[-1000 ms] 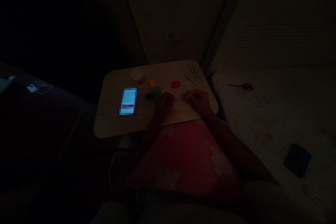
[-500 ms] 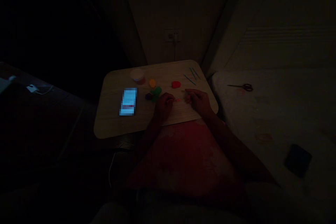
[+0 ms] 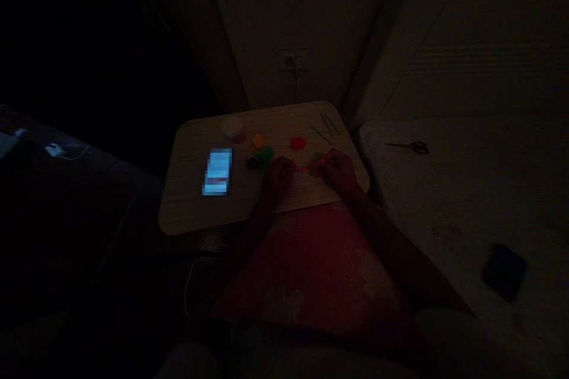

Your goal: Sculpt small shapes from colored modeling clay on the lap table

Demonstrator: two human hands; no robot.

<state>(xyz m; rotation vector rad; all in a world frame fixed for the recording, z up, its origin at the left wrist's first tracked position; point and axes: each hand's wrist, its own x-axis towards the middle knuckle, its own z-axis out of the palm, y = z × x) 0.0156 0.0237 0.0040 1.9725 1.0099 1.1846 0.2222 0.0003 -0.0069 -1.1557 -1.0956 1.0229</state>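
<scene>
The room is very dim. My left hand (image 3: 278,180) rests on a pale wood-grain tabletop (image 3: 200,213), its fingertips pinched on a small pink piece of modelling clay (image 3: 301,169). My right hand (image 3: 338,173) is just right of that piece, fingers closed around a short green stick (image 3: 319,155), though the grip is hard to make out. Further up lie a red clay lump (image 3: 298,143), a green clay lump (image 3: 265,157), an orange clay lump (image 3: 257,141) and a dark clay lump (image 3: 252,162).
On the table are a lit phone (image 3: 217,172), a round tub (image 3: 232,128) and several thin green sticks (image 3: 326,128). Scissors (image 3: 413,147) and a black object (image 3: 504,272) lie on the bed to the right. A red cushion (image 3: 311,266) fills my lap.
My right hand has moved left, closing the gap to the pink piece since half a second ago. My left hand has barely moved, and the picture has grown darker.
</scene>
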